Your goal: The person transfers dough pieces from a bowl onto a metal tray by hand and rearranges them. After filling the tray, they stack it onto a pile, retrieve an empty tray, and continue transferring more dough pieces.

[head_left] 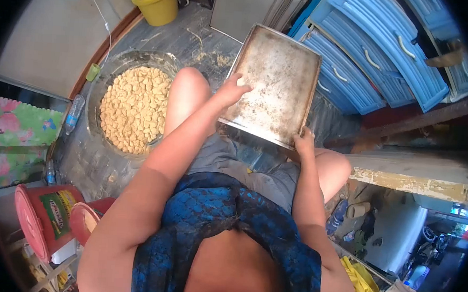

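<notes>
A worn metal baking tray (273,76) with a raised rim and brown stains lies tilted in front of my knees. My right hand (304,139) grips its near right corner, thumb over the rim. Over the tray's left edge reaches my left hand (232,91), its fingers closed around a small pale lump (241,81) whose kind I cannot make out. To the left of my knee, a wide round basin (95,97) holds many small tan dough pieces (134,108).
Blue drawers (351,62) with pale handles stand at the right, close to the tray. A yellow bucket (159,7) is at the back left. Red buckets (47,217) sit at lower left. A plastic bottle (74,115) lies by the basin. A wooden ledge (403,180) juts in at right.
</notes>
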Demonstrator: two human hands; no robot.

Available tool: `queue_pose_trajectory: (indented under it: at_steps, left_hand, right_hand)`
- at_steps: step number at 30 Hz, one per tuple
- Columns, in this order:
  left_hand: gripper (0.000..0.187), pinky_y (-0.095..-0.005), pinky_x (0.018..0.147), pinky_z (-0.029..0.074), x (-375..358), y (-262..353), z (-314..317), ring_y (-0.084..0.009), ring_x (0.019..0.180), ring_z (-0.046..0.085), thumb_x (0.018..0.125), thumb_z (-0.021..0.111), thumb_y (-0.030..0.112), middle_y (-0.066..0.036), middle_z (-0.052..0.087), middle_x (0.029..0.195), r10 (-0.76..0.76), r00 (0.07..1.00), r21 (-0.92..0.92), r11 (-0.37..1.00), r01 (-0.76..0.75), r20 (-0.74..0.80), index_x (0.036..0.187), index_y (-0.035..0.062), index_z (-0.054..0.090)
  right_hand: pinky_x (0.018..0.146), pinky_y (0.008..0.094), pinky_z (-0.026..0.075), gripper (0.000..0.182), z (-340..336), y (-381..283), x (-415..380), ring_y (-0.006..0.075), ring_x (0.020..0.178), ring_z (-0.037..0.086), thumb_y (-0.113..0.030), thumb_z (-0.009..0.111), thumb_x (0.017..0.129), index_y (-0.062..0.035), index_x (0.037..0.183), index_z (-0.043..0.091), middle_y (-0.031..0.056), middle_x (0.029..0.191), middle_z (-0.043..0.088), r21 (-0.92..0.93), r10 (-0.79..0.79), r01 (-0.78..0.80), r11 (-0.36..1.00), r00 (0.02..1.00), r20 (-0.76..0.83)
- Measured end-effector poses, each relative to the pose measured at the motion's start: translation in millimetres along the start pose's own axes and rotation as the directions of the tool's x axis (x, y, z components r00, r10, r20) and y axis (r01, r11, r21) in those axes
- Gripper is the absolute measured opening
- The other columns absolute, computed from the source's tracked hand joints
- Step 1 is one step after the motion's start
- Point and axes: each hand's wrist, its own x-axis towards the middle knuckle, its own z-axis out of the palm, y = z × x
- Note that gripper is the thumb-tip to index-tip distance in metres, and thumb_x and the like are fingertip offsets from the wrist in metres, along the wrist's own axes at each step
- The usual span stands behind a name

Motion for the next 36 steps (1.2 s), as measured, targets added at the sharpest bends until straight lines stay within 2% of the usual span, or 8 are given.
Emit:
queue_pose_trajectory:
  at_steps: [8,10,11,18,24,26,29,36]
  left_hand:
    - [0.075,-0.0356,0.09,0.042,-18,2,-5,-0.033,0.11,0.051,0.075,0.067,0.021,-0.027,0.049,0.121,-0.284,0.957,0.038,0.959,0.282,0.058,0.134,-0.0069,0.031]
    - [0.074,-0.037,0.086,0.044,-19,-10,-1,-0.0337,0.106,0.054,0.074,0.067,0.022,-0.027,0.052,0.118,-0.15,0.963,0.487,0.839,0.243,-0.223,0.133,-0.0063,0.032]
    - [0.075,-0.0371,0.085,0.045,-14,-15,-6,-0.0343,0.105,0.055,0.073,0.068,0.023,-0.028,0.052,0.117,-0.246,0.967,0.25,0.934,0.256,-0.072,0.134,-0.0048,0.033]
    - [0.073,-0.0367,0.086,0.045,-11,-16,-9,-0.0335,0.105,0.055,0.074,0.067,0.024,-0.029,0.05,0.12,-0.229,0.969,0.35,0.903,0.248,-0.097,0.131,-0.0076,0.035]
    - [0.063,-0.0355,0.084,0.046,-20,8,-14,-0.0281,0.1,0.058,0.078,0.066,0.024,-0.022,0.056,0.114,-0.293,0.945,-0.007,0.955,0.295,-0.146,0.126,-0.0084,0.041]
    - [0.062,-0.0354,0.074,0.05,-22,19,-24,-0.0259,0.087,0.061,0.079,0.065,0.022,-0.019,0.059,0.102,-0.247,0.966,-0.532,0.809,0.251,0.081,0.126,-0.0093,0.039]
    - [0.05,-0.0314,0.076,0.049,-31,50,-34,-0.021,0.092,0.057,0.084,0.06,0.017,-0.013,0.057,0.106,-0.154,0.956,-0.552,0.789,0.271,0.25,0.124,-0.0076,0.043]
    - [0.067,-0.0336,0.088,0.05,-38,148,14,-0.0216,0.108,0.055,0.081,0.059,0.005,-0.015,0.048,0.125,0.132,0.841,-0.577,0.781,0.237,0.525,0.138,-0.001,0.024]
  right_hand:
    - [0.097,0.0412,0.039,0.06,2,-14,-10,0.04,0.113,0.047,-0.03,0.062,0.072,0.0015,0.122,0.048,0.0282,0.118,0.05,0.0,0.051,-0.051,0.999,0.994,-0.095]
    - [0.096,0.041,0.039,0.059,1,-14,-9,0.0397,0.112,0.048,-0.03,0.061,0.072,0.002,0.121,0.049,0.0279,0.118,0.051,0.027,0.088,-0.086,0.996,0.993,-0.076]
    - [0.095,0.0409,0.039,0.058,0,-15,-8,0.0393,0.111,0.048,-0.03,0.061,0.073,0.0024,0.119,0.05,0.0275,0.118,0.051,0.044,0.113,-0.111,0.993,0.992,-0.057]
    - [0.088,0.0415,0.043,0.049,13,-4,3,0.0379,0.099,0.057,-0.036,0.061,0.078,0.0026,0.108,0.056,0.0257,0.101,0.06,0.147,0.133,-0.107,0.983,0.975,-0.179]
    - [0.078,0.0378,0.045,0.034,-5,-13,3,0.0311,0.085,0.061,-0.029,0.06,0.084,0.0024,0.095,0.059,0.0205,0.089,0.063,0.448,0.15,0.011,0.894,0.935,-0.32]
    - [0.074,0.0353,0.045,0.028,-19,-19,-5,0.026,0.078,0.06,-0.024,0.06,0.085,0.0023,0.094,0.06,0.0166,0.084,0.063,0.442,0.117,0.086,0.893,0.903,-0.412]
    - [0.072,0.0323,0.045,0.027,-49,-18,-20,0.0204,0.074,0.057,-0.022,0.06,0.086,0.0026,0.096,0.059,0.0105,0.082,0.062,0.565,0.201,0.041,0.824,0.911,-0.36]
    - [0.084,0.0318,0.047,0.033,-177,-20,-81,0.0216,0.095,0.058,-0.014,0.054,0.086,0.0041,0.113,0.055,0.0114,0.104,0.061,0.977,0.166,0.205,0.066,0.963,-0.213]
